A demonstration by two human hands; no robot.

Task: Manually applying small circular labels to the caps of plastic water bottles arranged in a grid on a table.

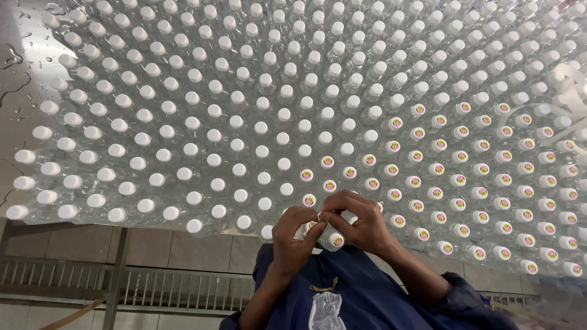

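A dense field of clear plastic bottles [263, 110] with white caps fills a wet metal table [18, 55]. Caps on the right [458, 180] carry small round pink and yellow stickers; caps on the left [147, 116] are plain white. My left hand [292, 239] and my right hand [361, 221] meet at the near edge of the bottles. Their fingertips pinch together over a bottle cap [318, 215] at the border between stickered and plain caps. A stickered cap [335, 240] sits just below my right hand. What the fingers hold is too small to tell.
Below the table edge run a tiled floor [85, 241] and a metal grate [159, 287]. My blue garment [361, 293] shows at the bottom, with a clear plastic piece [325, 308] on it. Water drops lie on the table's left side.
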